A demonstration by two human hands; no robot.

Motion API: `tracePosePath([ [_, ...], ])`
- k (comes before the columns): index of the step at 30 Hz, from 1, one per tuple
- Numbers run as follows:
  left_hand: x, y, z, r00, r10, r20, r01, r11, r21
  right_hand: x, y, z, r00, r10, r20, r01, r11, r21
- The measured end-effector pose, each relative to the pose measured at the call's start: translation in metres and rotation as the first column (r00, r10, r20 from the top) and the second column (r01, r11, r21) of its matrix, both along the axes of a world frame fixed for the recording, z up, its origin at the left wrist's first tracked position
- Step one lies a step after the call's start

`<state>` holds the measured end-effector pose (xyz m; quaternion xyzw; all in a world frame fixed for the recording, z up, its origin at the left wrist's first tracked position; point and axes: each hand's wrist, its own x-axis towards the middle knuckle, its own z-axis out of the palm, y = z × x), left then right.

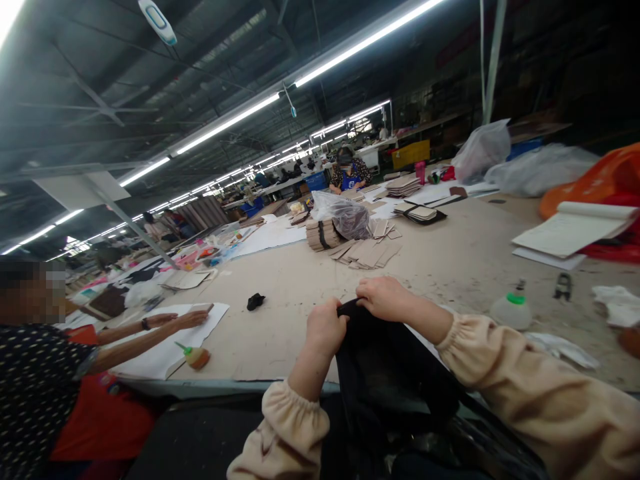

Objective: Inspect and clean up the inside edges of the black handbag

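Observation:
A black, bag-like fabric piece (385, 363) hangs over the near table edge toward my lap, its lower part dark and hard to make out. My left hand (325, 327) pinches the left end of its upper edge, fingers closed. Close beside it, my right hand (383, 299) grips the same edge with curled fingers, so a short stretch of black fabric runs between the two. A clear squeeze bottle with a green cap (513, 310) stands to the right of my right forearm. Left of my hands lies a small crumpled black thing (255, 301).
Thread snips (563, 287), a notepad (575, 230) and an orange bag (590, 183) lie at right. Ahead are bundled brown-grey pieces (320, 235) and plastic wrap (345, 213). At left a co-worker's hands (193, 319) work on white paper near a glue bottle (197, 358).

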<state>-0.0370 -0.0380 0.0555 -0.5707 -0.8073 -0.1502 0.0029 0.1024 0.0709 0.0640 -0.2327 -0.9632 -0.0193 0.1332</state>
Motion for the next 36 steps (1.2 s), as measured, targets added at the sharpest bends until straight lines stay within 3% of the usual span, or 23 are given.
tracePosePath([
  [11,0.0023,0.0030,-0.0003,0.996,0.011,-0.086,-0.017,0.997,-0.072,0.0005,0.0001,-0.0023,1.000,-0.011,-0.001,0.011,1.000,-0.006],
  [36,0.0022,0.0039,-0.0024,0.991,-0.028,-0.129,0.018,0.997,-0.077,0.0022,0.0020,-0.0032,1.000,0.005,0.012,-0.004,1.000,-0.019],
])
